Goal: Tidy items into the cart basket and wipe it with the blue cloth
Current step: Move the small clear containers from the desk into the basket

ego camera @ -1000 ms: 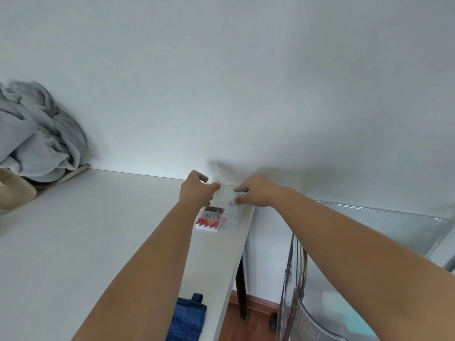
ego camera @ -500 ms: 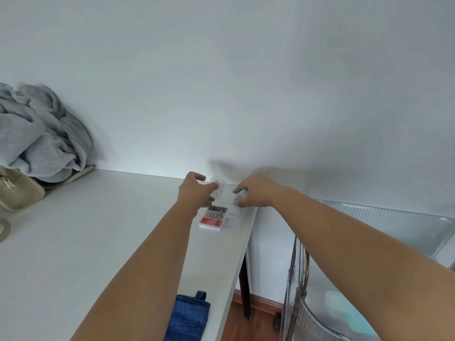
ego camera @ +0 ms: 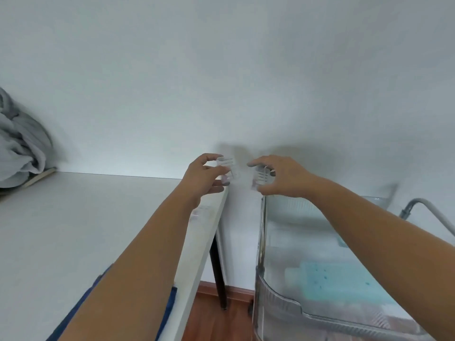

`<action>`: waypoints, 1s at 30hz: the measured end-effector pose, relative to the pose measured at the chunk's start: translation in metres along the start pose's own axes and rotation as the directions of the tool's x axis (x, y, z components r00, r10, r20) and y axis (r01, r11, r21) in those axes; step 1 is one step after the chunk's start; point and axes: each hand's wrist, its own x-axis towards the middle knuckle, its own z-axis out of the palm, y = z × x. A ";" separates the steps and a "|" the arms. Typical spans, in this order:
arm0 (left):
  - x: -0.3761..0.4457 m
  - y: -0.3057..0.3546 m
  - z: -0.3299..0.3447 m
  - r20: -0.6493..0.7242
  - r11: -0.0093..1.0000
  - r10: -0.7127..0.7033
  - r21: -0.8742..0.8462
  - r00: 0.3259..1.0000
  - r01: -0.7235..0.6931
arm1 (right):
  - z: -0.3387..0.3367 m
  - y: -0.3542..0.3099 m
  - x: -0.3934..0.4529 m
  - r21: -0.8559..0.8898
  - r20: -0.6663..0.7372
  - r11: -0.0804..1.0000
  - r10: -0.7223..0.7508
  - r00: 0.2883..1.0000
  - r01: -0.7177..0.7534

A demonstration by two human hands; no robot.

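No writing or brand can be read on anything in view; the clear pieces you hold show only faint ribbed lines.

Take the far right corner of the white bench [ego camera: 73, 230] as your landmark. Your left hand [ego camera: 203, 177] is raised just above that corner, thumb and fingers curled round a small clear plastic piece [ego camera: 227, 169]. Your right hand [ego camera: 278, 177] is just beyond the corner, out over the gap towards the cart, its fingers curled round a second clear plastic piece [ego camera: 262, 174]. The two pieces are near each other but apart; blur makes it hard to say whether they are lids, boxes or halves of one case.

The cart basket [ego camera: 278, 303], translucent with ribbed walls, stands to the right of the corner and lower, across a narrow gap. Pale turquoise things lie inside it, too hazy through the plastic to name. A grey tube handle [ego camera: 423, 205] rises at its far right side.

The blue cloth [ego camera: 170, 301] lies on the bench well back from the corner, at the near edge, mostly hidden under your left forearm. A faint clear item [ego camera: 199, 212] sits on the bench just short of the corner, beside your left wrist. At the bench's far left end is a heap of grey fabric [ego camera: 19, 143]. A black bench leg [ego camera: 219, 267] drops below the corner to the wooden floor [ego camera: 216, 321].
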 end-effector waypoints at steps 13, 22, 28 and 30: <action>-0.012 -0.047 0.187 0.225 0.878 -0.187 0.474 0.956 0.060 | -0.032 0.144 -0.124 -0.251 0.041 0.928 0.294 0.955 -0.275; 0.022 -0.120 0.234 0.043 0.681 -0.469 0.654 0.882 0.330 | -0.007 0.188 -0.119 -0.398 0.262 0.880 0.379 0.888 -0.258; 0.037 -0.133 0.254 0.011 0.604 -0.408 0.753 0.913 0.261 | 0.000 0.203 -0.112 -0.422 0.269 0.878 0.358 0.894 -0.225; 0.038 -0.139 0.255 -0.008 0.603 -0.371 0.758 0.929 0.247 | 0.003 0.208 -0.111 -0.417 0.262 0.881 0.351 0.899 -0.222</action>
